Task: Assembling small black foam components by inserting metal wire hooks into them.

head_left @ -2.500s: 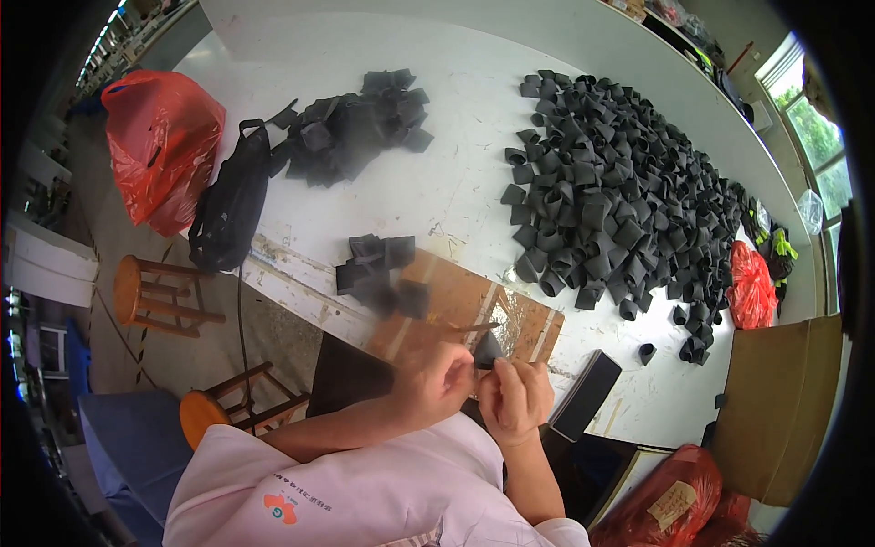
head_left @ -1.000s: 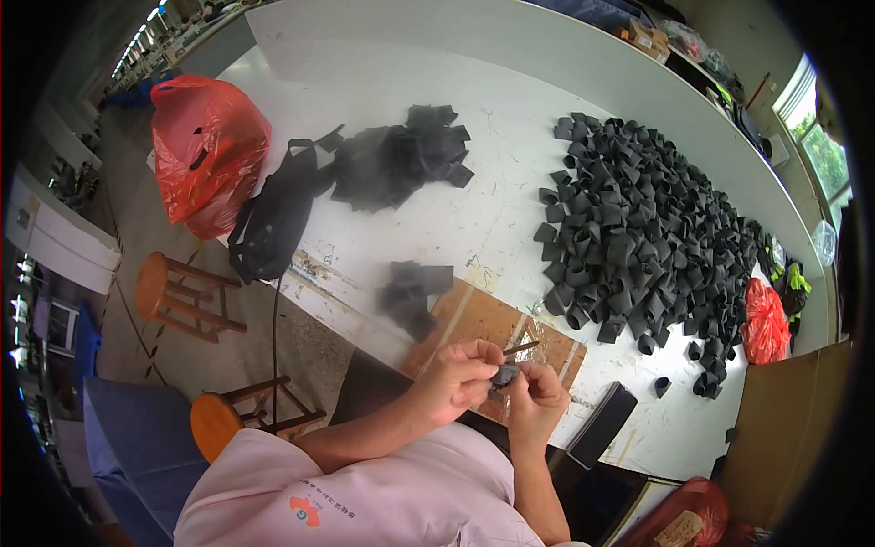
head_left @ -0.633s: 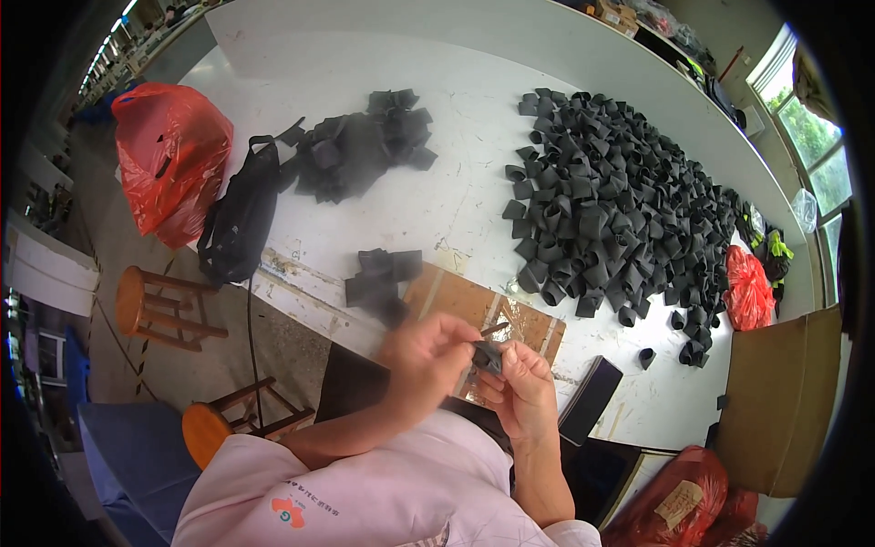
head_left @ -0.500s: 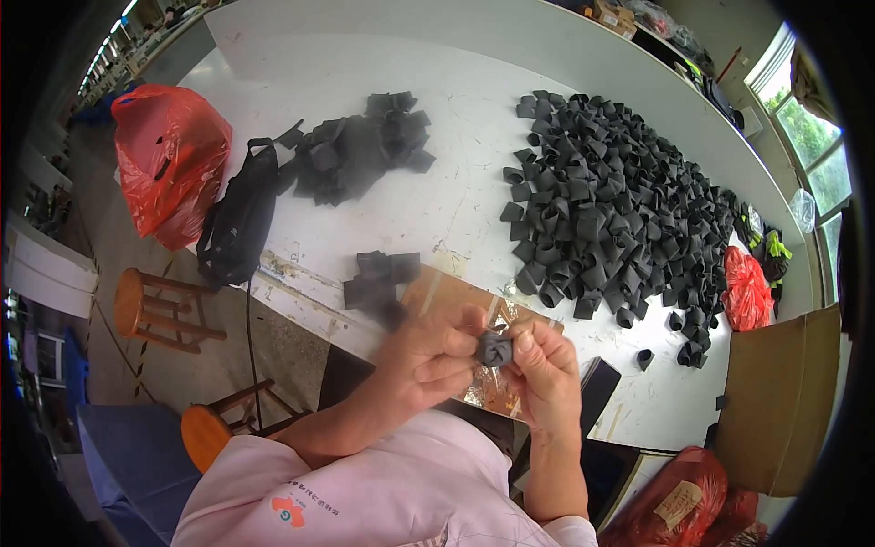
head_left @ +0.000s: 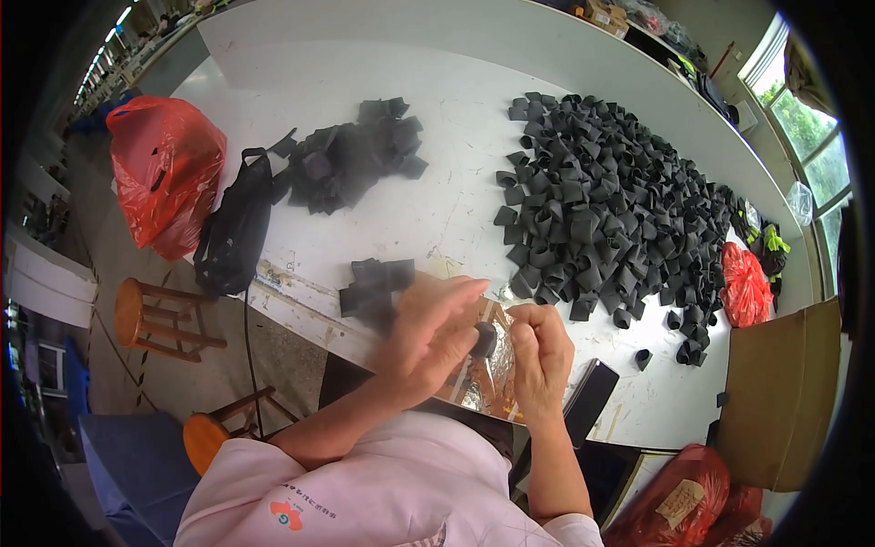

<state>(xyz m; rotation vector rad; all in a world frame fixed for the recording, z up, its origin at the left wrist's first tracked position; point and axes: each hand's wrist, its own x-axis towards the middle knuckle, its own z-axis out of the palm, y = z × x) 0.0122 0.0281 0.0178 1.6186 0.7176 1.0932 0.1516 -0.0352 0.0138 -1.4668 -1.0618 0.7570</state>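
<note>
The head view, from the left of two fisheye cameras worn side by side, looks steeply down past the wearer's pink shirt [head_left: 392,483] and out across the white worktop [head_left: 456,137]. The left hand [head_left: 430,335] and right hand [head_left: 544,358] lie close below the lens; the window [head_left: 807,128] stands farther off, near the right rim, where straight edges bend.

Window [head_left: 804,128] at right: bright | glossy film [head_left: 498,366]: glare | left hand [head_left: 427,335]: smeared | corners black, edges bowed
</note>
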